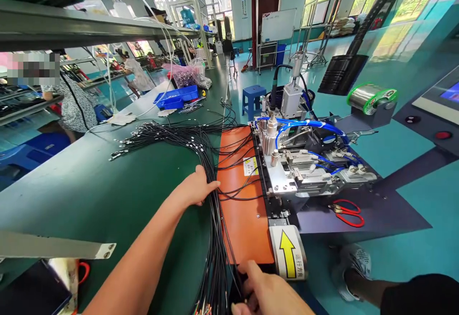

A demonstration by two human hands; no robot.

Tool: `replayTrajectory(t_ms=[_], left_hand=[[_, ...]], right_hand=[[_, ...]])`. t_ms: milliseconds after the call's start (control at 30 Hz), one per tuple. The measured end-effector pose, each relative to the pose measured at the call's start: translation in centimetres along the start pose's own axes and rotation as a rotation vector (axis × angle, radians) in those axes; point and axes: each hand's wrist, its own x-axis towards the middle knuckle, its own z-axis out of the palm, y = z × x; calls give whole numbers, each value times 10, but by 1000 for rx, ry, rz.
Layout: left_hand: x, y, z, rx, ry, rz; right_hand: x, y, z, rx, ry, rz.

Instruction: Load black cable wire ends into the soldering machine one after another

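A thick bundle of thin black cables (215, 219) runs from the green table down past its near edge, where coloured wire ends show. My left hand (195, 187) is closed around the bundle at mid-length, its thumb pointing right. Near the bottom, my right hand (263, 288) has its fingers curled at a dark cable beside the bundle; its grip is partly hidden. Several single cables cross the orange plate (244, 219) toward the metal machine (287, 162) on the right. The far ends of the bundle fan out to the left on the table.
Red-handled scissors (347, 212) lie on the machine's dark base. Behind it are a solder spool (373, 97) and a blue stool (254, 99). A blue tray (177, 97) stands farther back on the table. A shelf (89, 26) overhangs the left; a person (73, 100) sits beyond.
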Motion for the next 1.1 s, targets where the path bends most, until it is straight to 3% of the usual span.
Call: replayTrajectory(t_ms=[133, 233, 433, 567, 667, 933, 1100], left_hand=[[10, -5, 15, -120, -68, 4], [9, -15, 7, -164, -58, 28], [4, -38, -25, -185, -64, 69], [5, -38, -23, -214, -160, 23], [8, -34, -15, -179, -206, -10], [14, -34, 0, -246, -202, 19], [9, -43, -16, -309, -183, 71]], right_hand=[[10, -11, 21, 238, -65, -60], [13, -23, 27, 253, -37, -73], [18, -40, 7, 73, 3, -165], [29, -49, -8, -4, 244, -137], [44, -57, -10, -37, 314, -102], [70, -64, -8, 137, 271, -130], [90, -64, -4, 396, 257, -92]])
